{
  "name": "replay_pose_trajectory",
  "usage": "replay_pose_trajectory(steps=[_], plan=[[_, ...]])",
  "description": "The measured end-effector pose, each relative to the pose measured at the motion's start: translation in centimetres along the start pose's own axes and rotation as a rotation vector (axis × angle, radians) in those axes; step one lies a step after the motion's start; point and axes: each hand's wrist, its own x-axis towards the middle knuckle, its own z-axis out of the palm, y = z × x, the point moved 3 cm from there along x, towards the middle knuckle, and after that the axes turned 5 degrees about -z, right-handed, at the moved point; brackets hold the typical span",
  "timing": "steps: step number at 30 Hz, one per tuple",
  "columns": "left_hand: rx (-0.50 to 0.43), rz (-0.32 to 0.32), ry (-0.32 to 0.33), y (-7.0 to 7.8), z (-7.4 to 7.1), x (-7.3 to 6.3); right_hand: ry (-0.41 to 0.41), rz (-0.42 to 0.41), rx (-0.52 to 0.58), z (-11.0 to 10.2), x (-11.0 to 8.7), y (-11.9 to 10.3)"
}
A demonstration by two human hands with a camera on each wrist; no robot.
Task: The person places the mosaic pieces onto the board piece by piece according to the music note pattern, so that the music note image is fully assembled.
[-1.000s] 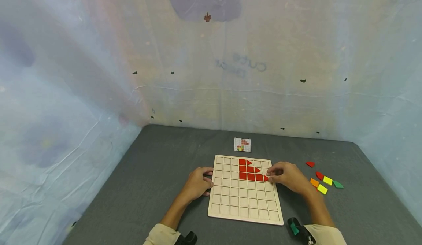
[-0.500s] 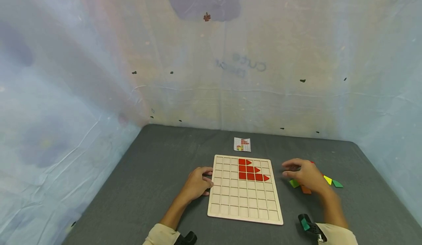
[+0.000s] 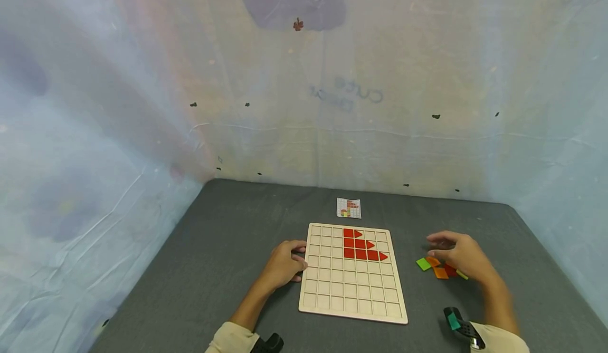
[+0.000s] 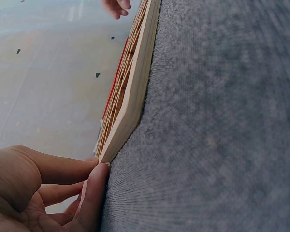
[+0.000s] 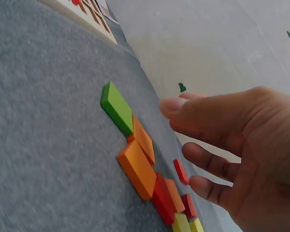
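A pale wooden grid board point(image 3: 350, 292) lies flat on the dark table. Red tiles point(image 3: 361, 244) fill three rows in its upper part, each row ending in a point at the right. At the board's left edge my left hand point(image 3: 281, 263) pinches the rim between thumb and fingers, seen close in the left wrist view. My right hand point(image 3: 464, 254) hovers over loose tiles to the right, fingers loosely bent and holding nothing. Below it show a light green tile point(image 5: 117, 108), an orange tile point(image 5: 137, 169) and a red tile point(image 5: 163, 198); the hand hides others in the head view.
A small pattern card point(image 3: 349, 208) lies behind the board. Yellow tiles point(image 5: 181, 223) and a separate red tile point(image 5: 181, 171) are among the loose pieces in the right wrist view. A patterned sheet point(image 3: 313, 147) hangs behind the grey tabletop point(image 3: 237, 216).
My right hand has left the red pointed tile on the board's right side and moved right, over the loose tiles. The left hand has stayed at the board's left edge.
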Motion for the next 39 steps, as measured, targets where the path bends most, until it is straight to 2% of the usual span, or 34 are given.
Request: replay_pose_trajectory(steps=[11, 19, 26, 39], plan=[[0.006, 0.002, -0.001, 0.1, 0.0, 0.0, -0.069, 0.032, -0.068, -0.1, -0.1, 1.5], [0.006, 0.006, -0.001, 0.0, 0.0, 0.0, -0.017, -0.036, -0.108, 0.5, 0.0, 2.0], [-0.006, 0.010, -0.009, 0.1, 0.0, 0.0, -0.042, 0.014, -0.075, 0.6, 0.2, 2.0], [-0.004, 0.014, -0.006, 0.0, 0.0, 0.0, -0.050, 0.040, -0.095, 0.6, 0.2, 2.1]])
